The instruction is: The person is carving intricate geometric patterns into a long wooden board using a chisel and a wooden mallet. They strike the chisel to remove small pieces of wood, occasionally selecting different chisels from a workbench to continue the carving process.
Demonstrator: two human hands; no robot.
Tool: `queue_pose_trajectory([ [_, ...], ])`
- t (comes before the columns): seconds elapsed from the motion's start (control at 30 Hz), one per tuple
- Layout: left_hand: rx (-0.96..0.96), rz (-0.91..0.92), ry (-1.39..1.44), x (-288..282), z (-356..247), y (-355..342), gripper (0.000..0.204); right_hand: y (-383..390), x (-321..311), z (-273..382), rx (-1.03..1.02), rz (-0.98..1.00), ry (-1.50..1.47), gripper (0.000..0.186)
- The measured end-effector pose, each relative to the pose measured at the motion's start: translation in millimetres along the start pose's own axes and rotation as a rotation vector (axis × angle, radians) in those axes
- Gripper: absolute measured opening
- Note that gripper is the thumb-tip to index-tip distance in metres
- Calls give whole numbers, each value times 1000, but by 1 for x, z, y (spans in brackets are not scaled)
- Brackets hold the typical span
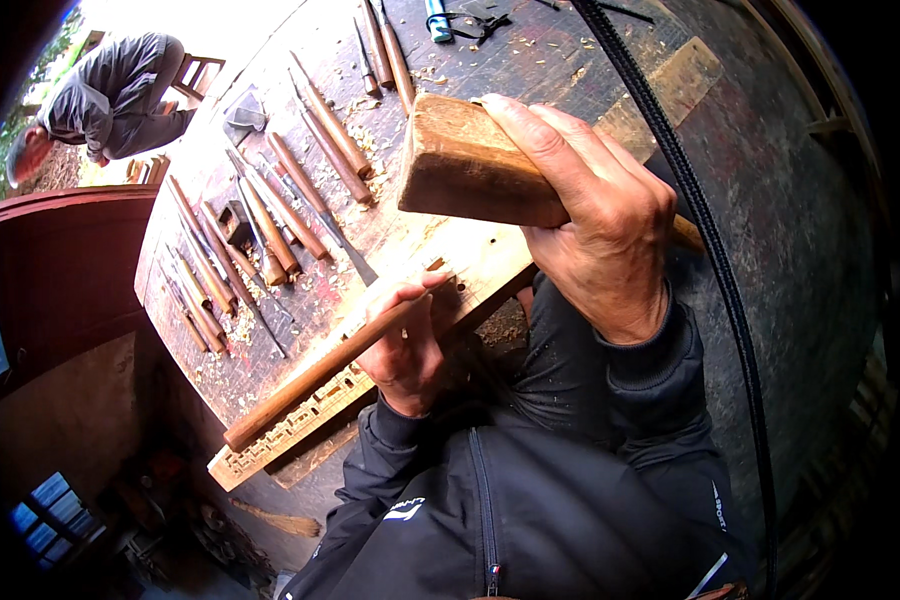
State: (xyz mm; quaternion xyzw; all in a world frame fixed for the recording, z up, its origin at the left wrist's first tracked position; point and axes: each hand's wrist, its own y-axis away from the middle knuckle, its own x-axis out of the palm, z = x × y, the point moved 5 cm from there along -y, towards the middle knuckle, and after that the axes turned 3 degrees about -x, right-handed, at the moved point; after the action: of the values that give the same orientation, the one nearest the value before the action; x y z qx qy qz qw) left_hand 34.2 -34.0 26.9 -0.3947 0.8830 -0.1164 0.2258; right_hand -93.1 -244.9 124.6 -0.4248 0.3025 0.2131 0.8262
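My right hand (pixel 605 215) is closed around a wooden mallet (pixel 485 170), raised above the near edge of the table. Its thick block-shaped head points left, and a bit of its handle (pixel 688 234) shows behind my wrist. Lower and to the left, my left hand (pixel 408 350) grips a long round wooden tool handle (pixel 315 385), probably a chisel's; its working end is hidden by my fingers. The handle slants above a pale wooden board (pixel 490 248) with a row of carved openings (pixel 315 408) along its lower-left stretch. A flat-bladed chisel (pixel 355 262) lies just beyond my left hand.
Several wooden-handled carving tools (pixel 335 135) lie across the dark table (pixel 530 70), among wood shavings. A small dark block (pixel 234 222) sits between them. A black braided cord (pixel 705 215) hangs down at right. Another person (pixel 110 95) bends over at the far left.
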Motion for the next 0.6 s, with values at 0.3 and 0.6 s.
queue_pose_trajectory([
  [0.3,6,-1,-29,1,-2,0,29,0,-1,1,14,10,-3,71],
  [0.6,-18,5,7,1,-1,0,29,0,-1,1,19,12,-15,73],
])
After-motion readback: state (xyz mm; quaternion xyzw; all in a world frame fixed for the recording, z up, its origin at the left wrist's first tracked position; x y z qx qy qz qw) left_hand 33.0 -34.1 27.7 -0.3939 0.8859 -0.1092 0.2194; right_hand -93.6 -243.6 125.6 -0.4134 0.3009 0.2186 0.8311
